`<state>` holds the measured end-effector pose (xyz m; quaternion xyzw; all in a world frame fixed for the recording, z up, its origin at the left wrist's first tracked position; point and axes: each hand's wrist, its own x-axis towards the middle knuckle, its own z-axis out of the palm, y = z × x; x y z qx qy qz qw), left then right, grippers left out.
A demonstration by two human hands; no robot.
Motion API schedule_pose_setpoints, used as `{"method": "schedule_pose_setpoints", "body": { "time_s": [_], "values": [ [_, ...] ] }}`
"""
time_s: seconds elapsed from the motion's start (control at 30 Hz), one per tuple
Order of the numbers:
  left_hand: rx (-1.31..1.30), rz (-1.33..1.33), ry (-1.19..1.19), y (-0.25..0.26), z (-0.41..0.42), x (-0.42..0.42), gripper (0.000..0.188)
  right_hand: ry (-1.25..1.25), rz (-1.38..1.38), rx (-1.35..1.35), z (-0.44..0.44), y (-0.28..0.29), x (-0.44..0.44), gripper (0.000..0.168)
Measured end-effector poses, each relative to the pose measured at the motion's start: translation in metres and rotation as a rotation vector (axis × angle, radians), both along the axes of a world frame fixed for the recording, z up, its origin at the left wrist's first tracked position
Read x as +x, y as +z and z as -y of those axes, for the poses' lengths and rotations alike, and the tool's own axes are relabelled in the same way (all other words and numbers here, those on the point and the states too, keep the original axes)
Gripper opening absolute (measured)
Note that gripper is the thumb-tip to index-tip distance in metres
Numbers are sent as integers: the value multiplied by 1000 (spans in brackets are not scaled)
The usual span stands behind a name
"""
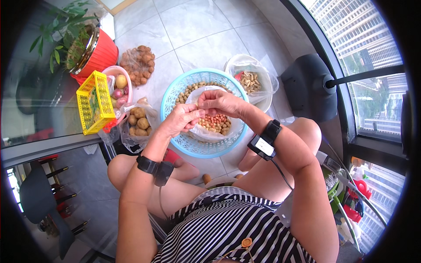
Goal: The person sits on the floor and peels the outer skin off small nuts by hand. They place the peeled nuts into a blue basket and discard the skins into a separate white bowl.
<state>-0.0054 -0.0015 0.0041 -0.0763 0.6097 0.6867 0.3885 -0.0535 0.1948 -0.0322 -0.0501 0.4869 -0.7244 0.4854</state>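
My left hand [183,119] and my right hand [221,102] meet at the fingertips, pinching a small pale piece between them. It looks like a peanut, mostly covered by the fingers. Below them, a clear plastic bag [234,134] lies opened inside a light blue plastic basket [204,153]. Shelled reddish peanuts [215,122] are in the bag, with peanuts in their shells [225,130] along its near right side. More unshelled peanuts [189,90] line the far part of the basket.
A bag-lined bucket [270,102] holding peanut shells [250,82] stands beyond the basket's right side. Leftward are bagged potatoes [142,123], a yellow plastic crate [111,113], a pink basin [129,74] and a potted plant [107,49]. A dark grey stand base [307,87] is near the window.
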Motion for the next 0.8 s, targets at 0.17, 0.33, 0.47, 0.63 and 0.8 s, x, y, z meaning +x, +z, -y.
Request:
{"method": "schedule_pose_setpoints", "body": {
  "time_s": [0.17,0.33,0.47,0.63,0.8],
  "values": [
    [80,103,-12,-4,6,0,25,209,-350,202,-1,10,-1,32],
    [225,242,-10,-5,7,1,26,179,-463,190,3,-1,0,38],
    [345,332,90,-12,9,6,26,117,-532,207,6,2,5,35],
    [479,404,161,-18,6,8,27,23,-501,145,8,-12,9,33],
    [401,440,116,-12,6,4,28,15,-728,200,4,5,9,31]
  ]
}}
